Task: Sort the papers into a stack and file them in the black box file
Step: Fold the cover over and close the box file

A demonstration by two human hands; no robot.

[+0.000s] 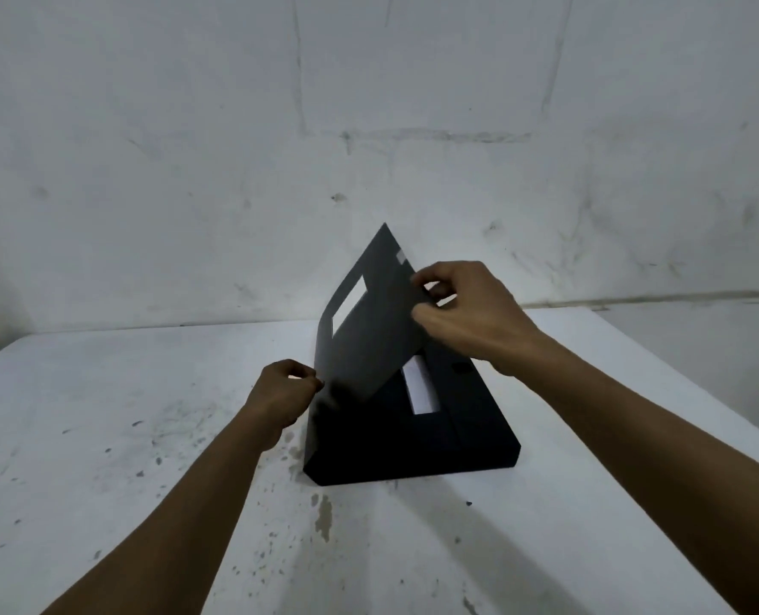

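A black box file (413, 450) lies flat on the white table (124, 437), just right of centre. Its thin black lid flap (369, 330) is raised and tilted up, with a white label window on it. My right hand (466, 312) pinches the flap's upper right edge. My left hand (282, 397) pinches the flap's lower left edge. A strip of white paper (422, 388) shows inside the box under the raised flap; how many sheets lie there is hidden.
The table top is stained with dark specks and scuffs around the box. A grey-white wall (369, 126) stands right behind the table's far edge. The table's right edge runs close to the box.
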